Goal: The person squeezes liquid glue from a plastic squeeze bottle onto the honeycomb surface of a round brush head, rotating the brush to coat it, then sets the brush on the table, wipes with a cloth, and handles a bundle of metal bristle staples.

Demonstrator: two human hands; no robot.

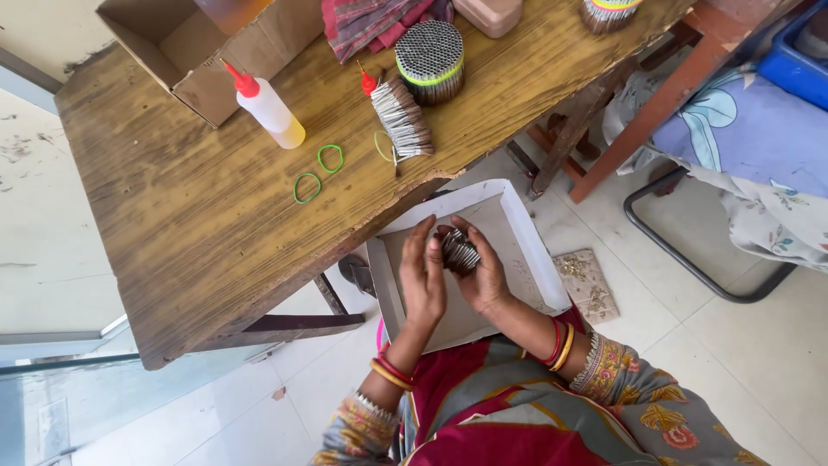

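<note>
- The left hand (423,276) and the right hand (481,269) are cupped together around a small bundle of thin tubes (459,252); both hands are clamped on it from opposite sides.
- The bundle is held just above the shallow white tray (522,226), which rests on the person's lap, below the near edge of the table (190,224).
- On the table, beyond the tray: a fanned stack of the same tubes (402,117), a round banded bundle (429,60) standing on end, and two green rubber bands (317,173) lying well apart from the tray.
- A squeeze bottle with a red nozzle (269,109) lies farther from the tray, beside an open cardboard box (203,53).
- Risk: the held bundle shows no band around it. If either palm relaxes, the tubes are likely to splay and drop into the tray.
- Risk: the tray sits unsupported on the lap. A shift of the knees could tilt it and spill loose tubes onto the floor.
- Risk: the rubber bands lie out of immediate reach. Releasing one hand to fetch one would leave the bundle held from one side only.
</note>
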